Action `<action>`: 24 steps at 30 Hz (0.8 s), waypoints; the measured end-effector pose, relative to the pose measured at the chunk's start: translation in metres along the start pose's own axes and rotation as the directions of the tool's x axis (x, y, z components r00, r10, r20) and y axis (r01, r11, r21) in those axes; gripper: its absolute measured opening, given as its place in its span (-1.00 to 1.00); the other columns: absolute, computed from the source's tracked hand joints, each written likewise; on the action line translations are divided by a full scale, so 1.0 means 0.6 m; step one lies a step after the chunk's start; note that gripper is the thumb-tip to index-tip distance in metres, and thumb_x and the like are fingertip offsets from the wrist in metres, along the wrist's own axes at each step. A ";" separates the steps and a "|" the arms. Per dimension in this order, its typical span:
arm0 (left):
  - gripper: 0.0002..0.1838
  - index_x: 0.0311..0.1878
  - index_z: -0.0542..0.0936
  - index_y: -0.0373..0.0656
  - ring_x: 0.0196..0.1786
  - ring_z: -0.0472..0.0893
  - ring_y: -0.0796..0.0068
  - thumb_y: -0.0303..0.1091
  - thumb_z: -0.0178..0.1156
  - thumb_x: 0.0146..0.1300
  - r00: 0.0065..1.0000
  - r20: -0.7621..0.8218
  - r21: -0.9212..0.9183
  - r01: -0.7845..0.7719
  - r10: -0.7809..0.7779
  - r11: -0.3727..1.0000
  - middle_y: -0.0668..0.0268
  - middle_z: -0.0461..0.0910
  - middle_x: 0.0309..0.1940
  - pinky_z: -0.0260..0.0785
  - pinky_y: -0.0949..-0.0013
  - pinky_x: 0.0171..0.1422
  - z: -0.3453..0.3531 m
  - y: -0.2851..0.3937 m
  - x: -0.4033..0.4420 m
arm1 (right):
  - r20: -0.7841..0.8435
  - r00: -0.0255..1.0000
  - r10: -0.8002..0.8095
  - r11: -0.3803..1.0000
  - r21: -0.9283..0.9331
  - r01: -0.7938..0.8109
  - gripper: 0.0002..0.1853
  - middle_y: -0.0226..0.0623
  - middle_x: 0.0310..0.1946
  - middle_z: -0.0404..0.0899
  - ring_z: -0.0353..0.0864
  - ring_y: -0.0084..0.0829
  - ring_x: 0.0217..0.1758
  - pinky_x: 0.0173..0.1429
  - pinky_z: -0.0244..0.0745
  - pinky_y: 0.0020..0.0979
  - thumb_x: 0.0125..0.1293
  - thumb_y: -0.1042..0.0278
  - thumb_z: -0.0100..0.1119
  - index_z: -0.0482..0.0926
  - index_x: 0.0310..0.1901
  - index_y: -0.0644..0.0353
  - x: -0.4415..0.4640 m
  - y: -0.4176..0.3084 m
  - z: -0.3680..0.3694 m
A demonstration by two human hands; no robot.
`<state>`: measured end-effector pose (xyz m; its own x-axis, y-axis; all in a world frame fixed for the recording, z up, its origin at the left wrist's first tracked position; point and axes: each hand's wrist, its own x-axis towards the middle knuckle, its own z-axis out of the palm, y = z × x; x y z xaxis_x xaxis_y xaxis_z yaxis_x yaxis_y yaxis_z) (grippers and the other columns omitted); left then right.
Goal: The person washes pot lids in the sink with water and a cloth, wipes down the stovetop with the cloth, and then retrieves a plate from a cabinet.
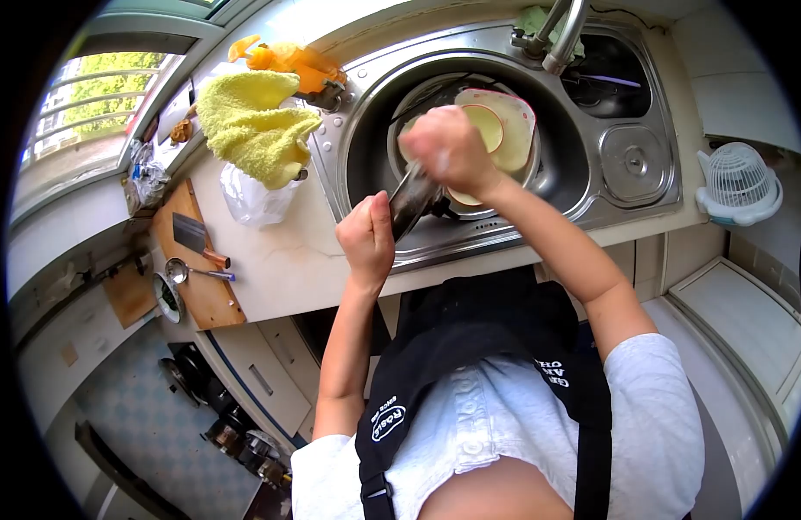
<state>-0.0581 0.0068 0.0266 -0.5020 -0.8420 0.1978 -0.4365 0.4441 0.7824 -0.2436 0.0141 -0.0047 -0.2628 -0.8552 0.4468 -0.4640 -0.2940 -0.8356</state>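
My left hand [366, 239] is closed on the edge of a dark, shiny pan-like vessel [413, 204], tilted over the sink's front rim. My right hand [448, 152] is curled at the vessel's upper end and smeared by motion; what its fingers hold, if anything, is hidden. Beneath and beyond the hands, a large round basin [528, 180] stands in the steel sink [567, 173]. Inside it lie a pale dish with a red-dotted rim [515, 117] and a yellowish bowl [485, 124], partly covered by my right hand and forearm.
A tap [567, 43] reaches over the sink's back right. Left of the sink hang a yellow cloth [253, 121] and a white plastic bag [253, 198]. A cleaver [192, 234] and ladle [179, 270] lie on a wooden board [211, 295]. A white basket [736, 182] stands right.
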 end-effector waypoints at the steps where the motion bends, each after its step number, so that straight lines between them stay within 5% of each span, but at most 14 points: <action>1: -0.62 -0.60 0.32 -0.30 -0.69 0.25 0.31 -0.34 -0.05 0.37 1.000 -0.002 -0.002 0.001 -0.001 1.000 0.20 0.24 -0.73 0.07 0.33 -0.58 -0.004 0.001 -0.002 | 0.057 0.978 0.199 0.949 0.239 -0.207 -0.68 -0.28 -0.64 0.44 0.43 -0.27 -0.51 -0.18 0.36 -0.36 0.25 0.14 0.00 0.48 -0.53 0.20 -0.003 0.036 -0.011; 4: -0.58 -0.61 0.27 -0.30 -0.69 0.20 0.37 -0.30 -0.06 0.38 0.999 0.025 -0.070 0.022 -0.020 0.997 0.23 0.20 -0.73 0.05 0.36 -0.58 -0.006 0.000 -0.006 | 0.060 0.895 0.442 0.855 0.272 -0.441 -0.62 -0.17 -0.61 0.47 0.42 -0.19 -0.53 -0.36 0.30 -0.32 0.33 0.14 -0.13 0.46 -0.51 0.25 -0.015 0.070 -0.017; 9: -0.56 -0.63 0.25 -0.29 -0.69 0.20 0.37 -0.28 -0.07 0.39 0.994 -0.026 -0.119 0.100 -0.104 0.988 0.23 0.20 -0.74 0.06 0.35 -0.57 -0.014 0.003 0.002 | -0.022 0.924 0.383 0.920 0.103 -0.379 -0.60 -0.18 -0.65 0.45 0.41 -0.24 -0.56 -0.38 0.29 -0.28 0.34 0.12 -0.15 0.46 -0.53 0.23 0.016 -0.003 -0.015; 11: -0.56 -0.63 0.27 -0.29 -0.69 0.21 0.37 -0.29 -0.08 0.39 0.998 -0.024 -0.046 0.060 -0.061 0.997 0.23 0.21 -0.74 0.07 0.34 -0.57 -0.011 0.011 0.012 | 0.016 1.000 -0.009 0.956 -0.294 0.013 -0.66 -0.27 -0.67 0.46 0.47 -0.28 -0.55 -0.35 0.31 -0.25 0.29 0.12 -0.07 0.46 -0.55 0.15 0.025 -0.029 0.000; 13: -0.57 -0.63 0.28 -0.29 -0.69 0.22 0.36 -0.31 -0.09 0.39 0.999 -0.029 -0.037 0.038 -0.039 0.999 0.23 0.22 -0.74 0.07 0.34 -0.57 -0.007 0.003 0.013 | 0.064 0.997 0.032 0.933 -0.361 -0.007 -0.73 -0.32 -0.62 0.44 0.48 -0.28 -0.44 -0.26 0.27 -0.26 0.26 0.19 -0.04 0.44 -0.54 0.10 0.022 -0.077 0.012; 15: -0.58 -0.63 0.28 -0.29 -0.69 0.22 0.36 -0.32 -0.09 0.39 0.999 -0.027 -0.024 0.021 -0.022 0.999 0.23 0.22 -0.74 0.07 0.34 -0.57 -0.005 0.007 0.013 | 0.072 0.990 -0.123 0.900 -0.412 0.142 -0.77 -0.38 -0.66 0.42 0.45 -0.34 -0.49 -0.23 0.27 -0.31 0.19 0.21 0.07 0.45 -0.57 0.07 0.015 -0.112 0.021; 17: -0.59 -0.63 0.29 -0.29 -0.69 0.23 0.36 -0.35 -0.08 0.38 0.998 -0.070 -0.145 -0.004 -0.007 0.989 0.23 0.23 -0.75 0.07 0.33 -0.58 -0.006 0.016 0.009 | 0.056 0.983 -0.174 0.936 -0.302 0.183 -0.75 -0.37 -0.68 0.42 0.44 -0.35 -0.52 -0.24 0.27 -0.33 0.16 0.20 0.10 0.45 -0.61 0.07 0.011 -0.111 0.018; 20: -0.59 -0.64 0.27 -0.30 -0.70 0.20 0.41 -0.36 -0.07 0.37 0.996 -0.060 -0.045 -0.066 0.064 0.997 0.26 0.20 -0.75 0.03 0.34 -0.59 -0.027 0.014 0.002 | 0.082 0.995 -0.051 0.979 -0.193 0.066 -0.75 -0.31 -0.67 0.42 0.43 -0.32 -0.55 -0.32 0.28 -0.34 0.15 0.22 0.10 0.43 -0.63 0.09 0.015 -0.067 -0.014; 21: -0.59 -0.64 0.26 -0.30 -0.71 0.19 0.42 -0.36 -0.07 0.37 0.995 -0.067 -0.034 -0.076 0.074 0.997 0.26 0.19 -0.75 0.02 0.35 -0.60 -0.033 0.016 0.001 | 0.035 0.998 0.060 0.998 0.017 -0.060 -0.72 -0.39 -0.71 0.37 0.37 -0.46 -0.61 -0.43 0.23 -0.42 0.21 0.21 0.05 0.42 -0.61 0.12 0.016 -0.027 -0.017; 22: -0.58 -0.65 0.26 -0.29 -0.71 0.18 0.44 -0.36 -0.06 0.37 0.994 -0.081 -0.076 -0.081 0.075 0.994 0.28 0.17 -0.76 0.01 0.37 -0.61 -0.040 0.015 -0.002 | 0.132 0.894 0.429 0.840 0.304 -0.449 -0.67 -0.37 -0.71 0.38 0.34 -0.54 -0.61 -0.39 0.30 -0.46 0.22 0.15 0.03 0.44 -0.60 0.18 0.012 -0.010 -0.029; 24: -0.58 -0.65 0.26 -0.29 -0.71 0.19 0.44 -0.35 -0.08 0.37 0.994 -0.074 -0.096 -0.088 0.081 0.992 0.28 0.18 -0.75 0.01 0.38 -0.60 -0.048 0.007 -0.011 | 0.207 0.861 0.465 0.692 0.521 -0.499 -0.62 -0.50 -0.67 0.33 0.27 -0.67 -0.54 -0.39 0.26 -0.51 0.26 0.12 0.02 0.41 -0.56 0.27 -0.002 0.047 -0.033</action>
<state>-0.0353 0.0055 0.0457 -0.4793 -0.8235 0.3036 -0.3172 0.4850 0.8150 -0.2728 0.0151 -0.0223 -0.2668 -0.9612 -0.0696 0.2509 0.0004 -0.9680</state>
